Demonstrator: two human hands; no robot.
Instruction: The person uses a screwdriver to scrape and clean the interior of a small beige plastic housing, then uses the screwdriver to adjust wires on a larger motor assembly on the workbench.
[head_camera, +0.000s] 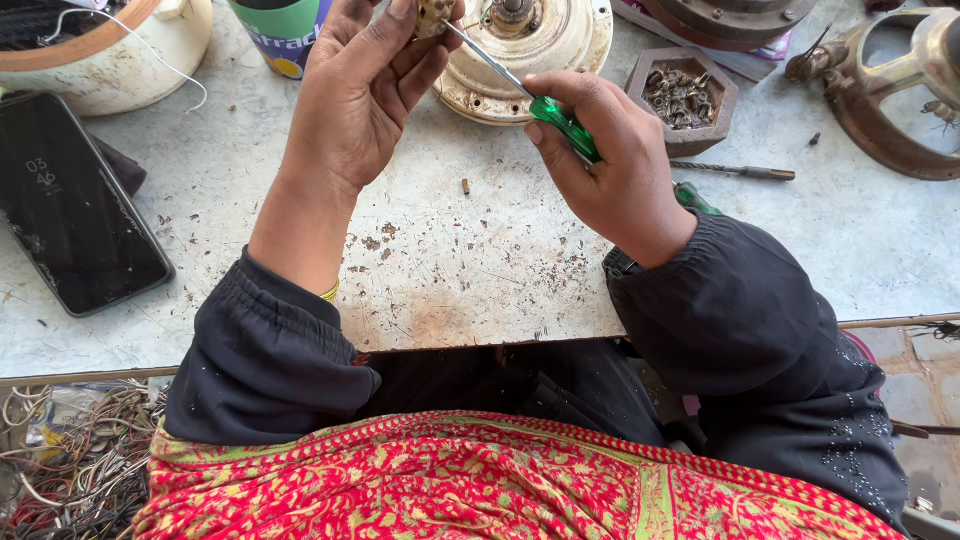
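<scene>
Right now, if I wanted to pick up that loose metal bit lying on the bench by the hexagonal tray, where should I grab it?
Pinch the drill bit across its thin shaft near the middle, coming straight down from above. It lies flat and crosswise just below the hexagonal tray, with bare tabletop on its near side.

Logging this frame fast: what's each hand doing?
Left hand: closed on a small part.
Right hand: closed on a green-handled screwdriver.
</scene>
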